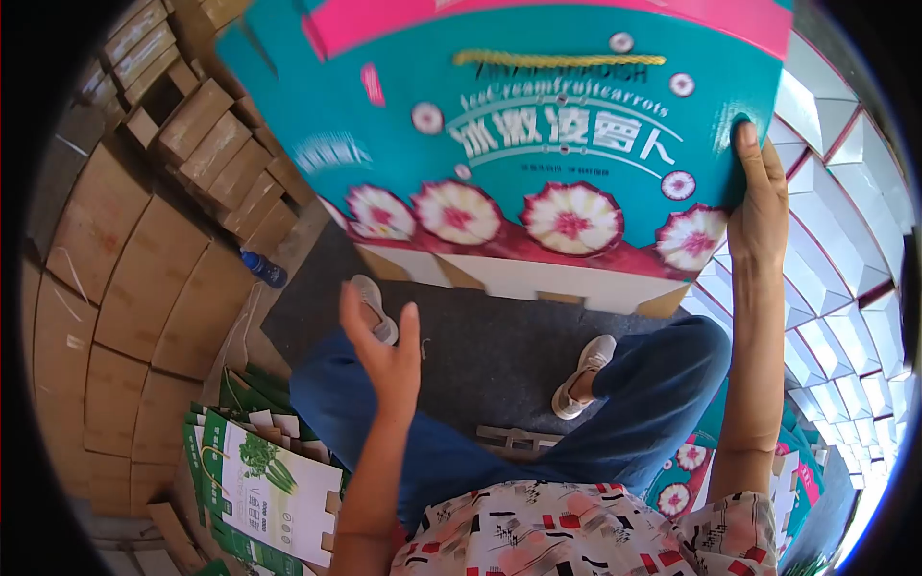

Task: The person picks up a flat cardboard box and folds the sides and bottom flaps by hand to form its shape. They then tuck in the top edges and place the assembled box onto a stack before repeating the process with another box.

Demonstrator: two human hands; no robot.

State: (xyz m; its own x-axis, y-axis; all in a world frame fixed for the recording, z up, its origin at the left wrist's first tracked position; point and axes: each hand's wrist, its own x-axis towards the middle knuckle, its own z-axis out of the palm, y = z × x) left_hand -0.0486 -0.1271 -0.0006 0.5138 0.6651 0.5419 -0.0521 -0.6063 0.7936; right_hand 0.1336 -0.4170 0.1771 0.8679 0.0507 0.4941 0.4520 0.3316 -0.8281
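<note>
A teal and pink carton (384,144) printed with sliced radishes and white lettering fills the top of the head view. It carries a yellow rope handle (557,59), and white and brown flaps (538,280) stick out along its lower edge. My right hand (759,192) grips the carton's right side, thumb on the printed face and fingers hidden behind. Below the carton's left part, my left hand (382,350) is in the air with thumb and fingers apart, touching nothing.
Green and white flat cartons (279,490) are piled at lower left. More teal cartons (687,470) lie at my right hip. Brown boxes (125,336) are stacked on the left, with a blue bottle (263,269) beside them. White folded boxes (826,230) line the right side.
</note>
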